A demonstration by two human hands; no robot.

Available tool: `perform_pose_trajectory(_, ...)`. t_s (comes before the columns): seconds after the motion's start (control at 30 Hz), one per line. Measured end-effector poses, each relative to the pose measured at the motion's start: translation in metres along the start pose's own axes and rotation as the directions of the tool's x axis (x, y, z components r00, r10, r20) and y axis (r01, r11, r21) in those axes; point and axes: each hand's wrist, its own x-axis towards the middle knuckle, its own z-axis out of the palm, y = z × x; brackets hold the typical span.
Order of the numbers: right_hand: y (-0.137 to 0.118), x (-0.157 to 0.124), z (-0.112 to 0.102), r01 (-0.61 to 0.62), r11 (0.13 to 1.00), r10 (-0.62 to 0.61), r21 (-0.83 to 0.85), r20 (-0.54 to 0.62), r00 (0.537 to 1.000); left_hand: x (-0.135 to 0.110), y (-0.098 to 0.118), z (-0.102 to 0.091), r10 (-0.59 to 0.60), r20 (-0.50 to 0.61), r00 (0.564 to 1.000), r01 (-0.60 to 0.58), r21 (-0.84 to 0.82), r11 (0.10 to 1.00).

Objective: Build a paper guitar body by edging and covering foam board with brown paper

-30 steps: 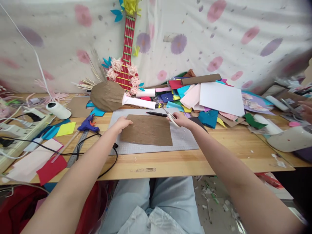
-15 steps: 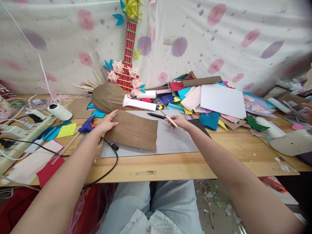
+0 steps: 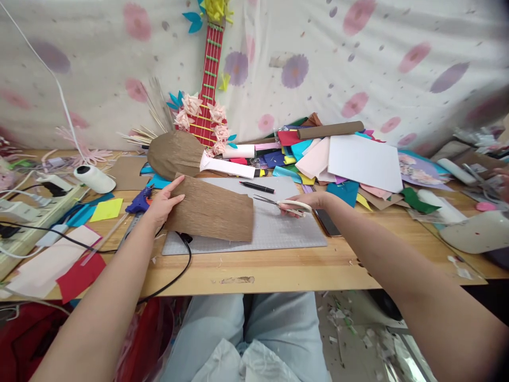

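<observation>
My left hand (image 3: 164,201) grips the left edge of a brown crepe paper sheet (image 3: 212,212) and holds it lifted above the grey cutting mat (image 3: 278,228). My right hand (image 3: 314,201) is closed on a pair of cream-handled scissors (image 3: 284,204), whose blades point left toward the paper's right edge without touching it. A black pen (image 3: 256,187) lies on the mat behind the scissors. A dark phone (image 3: 326,222) lies on the mat's right edge under my right wrist.
A paper guitar (image 3: 204,95) leans on the flowered cloth behind. A pile of coloured sheets (image 3: 342,159) fills the back right. A blue glue gun (image 3: 139,202), its black cord, a metal ruler and a thread spool (image 3: 94,178) lie at left. Another person's hand (image 3: 501,183) shows at far right.
My left hand slid the brown paper to the left and lifted it off the mat. My right hand picked up the scissors and swung them so the blades point at the paper.
</observation>
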Motion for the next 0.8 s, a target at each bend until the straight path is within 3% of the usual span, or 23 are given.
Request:
perform_pose_trajectory(0.1, -0.005, 0.006, -0.001, -0.060, 0.994, 0.055, -0.087, -0.052, 0.997, 0.004, -0.012, -0.002, -0.028, 0.023, 0.999, 0.022, 0.231, 0.973)
perform_pose_trajectory(0.2, -0.010, 0.012, 0.000, -0.077, 0.986, 0.061, -0.146, -0.113, 0.992, 0.008, -0.024, 0.001, -0.048, 0.034, 0.998, 0.024, 0.510, 0.860)
perform_pose_trajectory(0.33, -0.011, 0.015, 0.002, -0.067, 0.982, 0.029, -0.175, -0.214, 0.976, 0.007, -0.023, 0.014, -0.041, 0.033, 0.999, 0.009, 0.666, 0.746)
perform_pose_trajectory(0.5, -0.007, 0.007, 0.002, -0.033, 0.988, 0.004, -0.148, -0.195, 0.981, -0.001, -0.001, 0.036, 0.068, -0.219, 0.973, 0.132, 0.777, 0.616)
perform_pose_trajectory(0.53, -0.006, 0.006, 0.002, -0.039, 0.988, 0.008, -0.152, -0.197, 0.980, -0.002, 0.003, 0.041, 0.099, -0.198, 0.975, 0.097, 0.783, 0.615)
perform_pose_trajectory(0.67, -0.002, 0.004, 0.002, -0.057, 0.981, 0.019, -0.184, -0.204, 0.979, -0.006, 0.018, 0.068, 0.123, 0.063, 0.990, -0.131, 0.722, 0.680)
perform_pose_trajectory(0.8, -0.003, 0.004, 0.003, -0.032, 0.965, -0.007, -0.262, -0.147, 0.989, -0.011, 0.030, 0.109, 0.034, 0.138, 0.990, -0.122, 0.708, 0.696)
